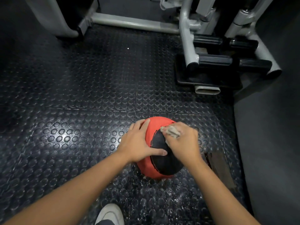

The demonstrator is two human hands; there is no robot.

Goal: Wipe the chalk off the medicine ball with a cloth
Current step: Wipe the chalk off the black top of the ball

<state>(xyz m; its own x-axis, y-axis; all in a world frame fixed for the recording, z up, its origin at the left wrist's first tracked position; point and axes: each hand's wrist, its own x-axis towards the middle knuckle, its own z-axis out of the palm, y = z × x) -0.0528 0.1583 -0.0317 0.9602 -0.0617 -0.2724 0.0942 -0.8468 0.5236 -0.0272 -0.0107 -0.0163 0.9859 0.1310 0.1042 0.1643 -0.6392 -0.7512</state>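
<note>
The round red and black rubber medicine ball point(160, 161) sits on the bumpy black floor point(97, 95) near its right edge. It looks heavy and firm. The left hand point(138, 143) lies spread flat on its side to steady it, and the right hand point(183, 142) squeezes a small grey cloth point(170, 132) on top.

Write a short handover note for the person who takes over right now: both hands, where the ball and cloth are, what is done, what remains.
Left hand: flat, fingers straight, pressing on the left side of the medicine ball to steady it.
Right hand: grips the cloth, bunched, against the ball's upper right.
Ball: red and black, resting on the studded floor mat.
Done: the black panel in view looks free of chalk.
Left: the areas under the hands and the underside are hidden, so probably turn the ball and check them. White dust lies on the mat near the ball.
</note>
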